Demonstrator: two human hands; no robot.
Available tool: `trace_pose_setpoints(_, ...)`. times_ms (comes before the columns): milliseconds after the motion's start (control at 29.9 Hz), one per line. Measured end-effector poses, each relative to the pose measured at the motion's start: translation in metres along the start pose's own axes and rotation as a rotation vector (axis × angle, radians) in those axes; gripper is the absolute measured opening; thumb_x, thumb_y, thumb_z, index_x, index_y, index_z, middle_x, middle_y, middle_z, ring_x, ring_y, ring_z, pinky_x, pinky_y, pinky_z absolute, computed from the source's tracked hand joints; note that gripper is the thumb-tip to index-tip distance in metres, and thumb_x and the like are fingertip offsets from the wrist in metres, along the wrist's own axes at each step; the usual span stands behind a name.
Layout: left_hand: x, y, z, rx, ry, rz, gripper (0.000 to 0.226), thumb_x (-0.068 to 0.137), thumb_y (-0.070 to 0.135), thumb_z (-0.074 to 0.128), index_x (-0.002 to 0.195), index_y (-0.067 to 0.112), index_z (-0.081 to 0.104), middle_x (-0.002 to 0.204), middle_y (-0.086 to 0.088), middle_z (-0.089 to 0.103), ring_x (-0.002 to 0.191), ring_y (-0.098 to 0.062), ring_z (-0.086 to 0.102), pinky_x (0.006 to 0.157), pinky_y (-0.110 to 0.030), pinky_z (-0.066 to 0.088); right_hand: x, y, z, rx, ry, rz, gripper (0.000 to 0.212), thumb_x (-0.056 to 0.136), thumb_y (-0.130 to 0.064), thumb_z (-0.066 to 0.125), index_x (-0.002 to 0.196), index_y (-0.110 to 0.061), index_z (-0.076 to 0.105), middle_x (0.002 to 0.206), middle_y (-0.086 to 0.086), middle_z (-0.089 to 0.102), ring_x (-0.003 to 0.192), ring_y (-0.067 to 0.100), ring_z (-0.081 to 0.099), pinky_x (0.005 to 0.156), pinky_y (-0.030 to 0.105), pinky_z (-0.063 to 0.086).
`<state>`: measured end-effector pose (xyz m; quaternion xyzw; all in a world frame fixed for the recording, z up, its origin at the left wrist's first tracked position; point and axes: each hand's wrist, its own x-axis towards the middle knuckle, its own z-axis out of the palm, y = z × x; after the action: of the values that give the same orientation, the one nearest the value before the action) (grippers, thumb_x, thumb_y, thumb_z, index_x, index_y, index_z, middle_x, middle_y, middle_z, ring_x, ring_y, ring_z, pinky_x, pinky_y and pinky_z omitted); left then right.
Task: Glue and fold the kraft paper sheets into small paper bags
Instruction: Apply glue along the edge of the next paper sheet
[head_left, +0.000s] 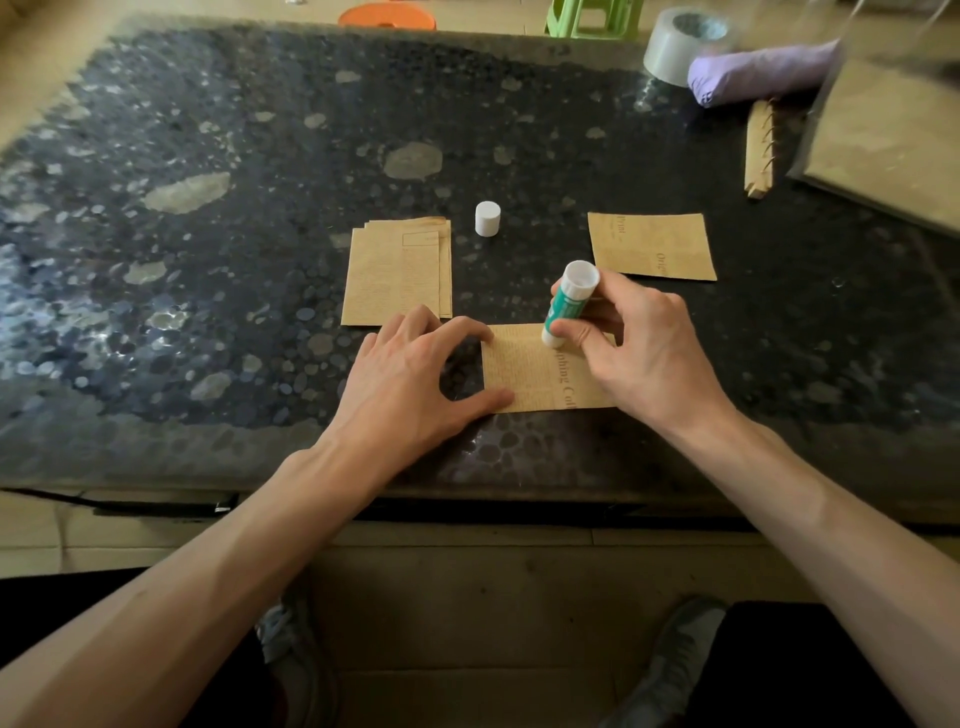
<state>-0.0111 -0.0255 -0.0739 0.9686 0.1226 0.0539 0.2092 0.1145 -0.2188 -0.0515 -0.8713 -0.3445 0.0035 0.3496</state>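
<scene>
A printed kraft paper sheet (535, 374) lies flat near the table's front edge. My left hand (415, 374) presses its left edge with thumb and forefinger spread. My right hand (634, 343) grips a green and white glue stick (569, 304), tilted, with its lower tip on the sheet's upper edge. The stick's white cap (487, 219) stands alone farther back. A small stack of kraft sheets (397, 273) lies to the left, and a single kraft sheet (652, 247) lies to the right.
The dark pebble-pattern table (234, 208) carries a tape roll (680, 44), a folded purple umbrella (763, 73), a spiral notebook (759, 150) and a large kraft pad (888, 140) at the back right. A green stool (592, 18) and an orange object (387, 15) stand beyond the table.
</scene>
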Motion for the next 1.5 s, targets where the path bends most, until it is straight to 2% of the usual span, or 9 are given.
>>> trace_pose_setpoints(200,0.0,0.001,0.0,-0.004,-0.01,-0.001,0.066,0.074,0.08,0.058,0.131,0.047,0.051,0.109,0.01,0.049,0.106,-0.008,0.043,0.092,-0.028,0.032,-0.003,0.004,-0.007,-0.012,0.013,0.035,0.031,0.095,-0.026,0.076,0.12,-0.011,0.067,0.115,0.0,0.073,0.106,0.013,0.069,0.088,0.017,0.051)
trace_pose_setpoints(367,0.0,0.0,0.0,-0.007,-0.006,0.004,0.065,0.074,0.08,0.058,0.13,0.047,0.052,0.108,0.011,0.049,0.106,-0.009,0.044,0.092,-0.028,0.033,-0.005,0.006,-0.011,-0.032,0.033,0.054,0.033,0.094,-0.025,0.076,0.122,-0.011,0.067,0.119,0.002,0.072,0.11,0.016,0.068,0.093,0.027,0.055)
trace_pose_setpoints(535,0.001,-0.001,-0.001,-0.009,-0.008,0.011,0.066,0.074,0.08,0.057,0.131,0.046,0.052,0.108,0.011,0.049,0.106,-0.009,0.045,0.093,-0.029,0.034,-0.006,0.011,-0.014,-0.043,0.051,0.067,0.033,0.094,-0.025,0.076,0.122,-0.011,0.067,0.117,0.002,0.073,0.106,0.012,0.066,0.084,0.01,0.045)
trace_pose_setpoints(635,0.001,-0.001,0.0,-0.01,-0.006,0.014,0.065,0.075,0.079,0.058,0.131,0.046,0.052,0.108,0.011,0.049,0.106,-0.009,0.045,0.093,-0.029,0.034,-0.007,0.014,-0.015,-0.043,0.06,0.072,0.033,0.093,-0.024,0.077,0.122,-0.01,0.067,0.117,0.003,0.073,0.106,0.014,0.068,0.086,0.017,0.049)
trace_pose_setpoints(768,0.001,0.0,0.0,-0.01,-0.007,0.01,0.064,0.075,0.079,0.06,0.131,0.047,0.052,0.109,0.012,0.048,0.107,-0.008,0.043,0.094,-0.03,0.035,-0.009,0.019,-0.017,-0.036,0.065,0.086,0.033,0.093,-0.024,0.077,0.122,-0.011,0.066,0.117,-0.001,0.071,0.102,0.005,0.062,0.081,0.006,0.042)
trace_pose_setpoints(1036,0.001,0.0,-0.001,-0.014,-0.015,0.011,0.065,0.074,0.08,0.059,0.13,0.047,0.052,0.109,0.012,0.048,0.108,-0.009,0.045,0.095,-0.033,0.037,-0.011,0.023,-0.021,-0.064,0.078,0.1,0.036,0.093,-0.025,0.076,0.124,-0.012,0.066,0.12,0.001,0.071,0.103,0.003,0.061,0.079,0.001,0.04)
trace_pose_setpoints(1236,0.001,0.0,-0.001,-0.015,-0.02,0.011,0.066,0.074,0.08,0.058,0.131,0.047,0.051,0.109,0.013,0.048,0.109,-0.01,0.046,0.096,-0.034,0.038,-0.012,0.027,-0.025,-0.088,0.081,0.109,0.038,0.093,-0.023,0.077,0.127,-0.011,0.065,0.122,0.003,0.071,0.104,0.005,0.06,0.082,0.004,0.039)
trace_pose_setpoints(1403,0.002,0.0,-0.002,-0.017,-0.023,0.012,0.066,0.073,0.08,0.058,0.13,0.047,0.052,0.109,0.013,0.048,0.109,-0.01,0.046,0.095,-0.033,0.037,-0.014,0.033,-0.029,0.047,0.148,0.112,0.032,0.095,-0.028,0.074,0.123,-0.015,0.065,0.114,-0.009,0.067,0.098,-0.004,0.064,0.081,0.004,0.048)
trace_pose_setpoints(1503,0.002,0.001,-0.001,-0.017,-0.021,0.013,0.065,0.074,0.079,0.06,0.13,0.047,0.052,0.109,0.013,0.049,0.109,-0.01,0.047,0.093,-0.031,0.036,-0.008,0.03,-0.031,0.181,0.26,0.072,0.032,0.1,-0.03,0.07,0.123,-0.01,0.062,0.118,-0.001,0.066,0.108,0.004,0.066,0.09,0.02,0.056)
